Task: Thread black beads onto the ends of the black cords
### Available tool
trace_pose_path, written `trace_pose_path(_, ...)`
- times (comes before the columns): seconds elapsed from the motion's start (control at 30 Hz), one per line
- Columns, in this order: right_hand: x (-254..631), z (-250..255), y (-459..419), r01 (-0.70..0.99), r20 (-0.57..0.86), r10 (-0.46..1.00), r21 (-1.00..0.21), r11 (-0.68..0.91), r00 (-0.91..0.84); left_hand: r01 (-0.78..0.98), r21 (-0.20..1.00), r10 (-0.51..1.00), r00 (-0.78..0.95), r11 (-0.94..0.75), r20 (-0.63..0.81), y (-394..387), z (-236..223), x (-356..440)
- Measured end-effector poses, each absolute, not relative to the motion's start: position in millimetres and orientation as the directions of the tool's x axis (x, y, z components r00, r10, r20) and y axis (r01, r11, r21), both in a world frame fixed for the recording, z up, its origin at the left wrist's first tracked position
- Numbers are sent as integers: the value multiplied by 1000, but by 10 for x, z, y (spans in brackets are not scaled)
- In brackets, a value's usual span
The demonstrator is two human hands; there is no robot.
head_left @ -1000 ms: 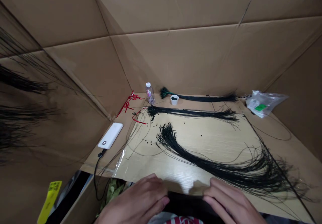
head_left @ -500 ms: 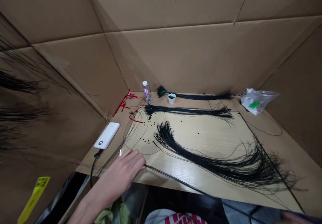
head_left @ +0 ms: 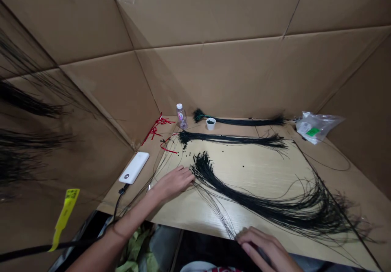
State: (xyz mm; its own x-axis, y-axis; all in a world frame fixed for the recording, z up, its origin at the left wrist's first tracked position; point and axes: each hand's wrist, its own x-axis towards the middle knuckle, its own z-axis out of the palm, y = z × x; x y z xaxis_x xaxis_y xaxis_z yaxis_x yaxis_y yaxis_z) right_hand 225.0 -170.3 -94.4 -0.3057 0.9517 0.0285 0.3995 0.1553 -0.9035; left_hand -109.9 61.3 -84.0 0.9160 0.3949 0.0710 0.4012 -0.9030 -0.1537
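My left hand (head_left: 179, 179) lies low over the board, its fingers curled down at the left end of some loose black cords (head_left: 215, 206). Those cords fan out slackly toward the front edge, where my right hand (head_left: 259, 243) pinches their other end. A thick bundle of black cords (head_left: 253, 200) lies just beyond, its knotted, tufted end beside my left fingertips and its loose ends spread to the right. What sits under my left palm is hidden.
Farther back lie a second cord bundle (head_left: 229, 138) and a third (head_left: 250, 122). Nearby stand a white cup (head_left: 210, 124) and a clear bottle (head_left: 181, 117). A white power bank (head_left: 134, 168), red ribbon (head_left: 155, 129) and a plastic bag (head_left: 317, 127) are at the sides. Cardboard walls (head_left: 232, 76) enclose the table.
Both hands were together at the front edge, holding a dark strip. They parted, the left at the table's left and the right low right. Now the left is by the bundle, with cords between both hands.
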Motion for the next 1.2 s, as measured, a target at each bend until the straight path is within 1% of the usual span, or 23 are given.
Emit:
trace_pose_path(0.13, 2099, -812, -1495, 381, -56, 949, -922, 70, -311, 350, -194, 342, 937, -917, 73, 674, -958, -1041)
trace_pose_path(0.23, 1983, -742, -1400, 338, -57, 961, -940, 38, -269, 342, -229, 334, 940, -911, 73, 666, -922, -1019)
trace_pose_path(0.3, 1880, -685, -1319, 328, 0, 979, -942, 67, -202, 337, -253, 330, 941, -907, 70, 635, -803, -1002)
trace_pose_path(0.37, 1745, -610, -1199, 349, 101, 986, -927, 141, -130, 335, -279, 329, 942, -900, 70, 577, -610, -975)
trace_pose_path(0.43, 1586, -526, -1038, 384, 188, 976, -898, 215, -105, 337, -303, 330, 941, -892, 76, 494, -364, -937)
trace_pose_path(0.5, 1428, -444, -864, 403, 212, 963, -877, 262, -164, 321, -329, 314, 946, -888, 76, 396, -102, -894)
trace_pose_path(0.57, 1303, -367, -726, 368, 176, 950, -891, 265, -259, 289, -369, 286, 956, -883, 64, 298, 135, -862)
trace_pose_path(0.63, 1237, -287, -667, 314, 124, 937, -921, 230, -325, 260, -407, 262, 964, -876, 52, 206, 309, -849)
trace_pose_path(0.7, 1236, -200, -697, 286, 71, 935, -942, 178, -347, 236, -418, 235, 970, -878, 53, 118, 396, -854)
trace_pose_path(0.77, 1283, -118, -791, 296, 30, 929, -944, 148, -369, 207, -399, 198, 978, -893, 66, 27, 396, -868)
trace_pose_path(0.87, 1395, -61, -969, 338, -39, 916, -935, 107, -399, 187, -319, 169, 982, -929, 82, -118, 292, -877)
trace_pose_path(0.93, 1474, -99, -1080, 368, -86, 910, -927, 77, -406, 183, -252, 170, 983, -950, 72, -213, 208, -867)
trace_pose_path(1.03, 1597, -239, -1235, 372, -91, 907, -925, 75, -410, 158, -175, 155, 987, -972, 34, -338, 133, -837)
trace_pose_path(1.1, 1690, -334, -1347, 376, -107, 914, -925, 53, -391, 138, -137, 139, 990, -981, 0, -398, 127, -824)
trace_pose_path(1.2, 1865, -415, -1554, 407, -193, 935, -912, -59, -297, 154, -89, 158, 986, -984, -49, -437, 150, -849)
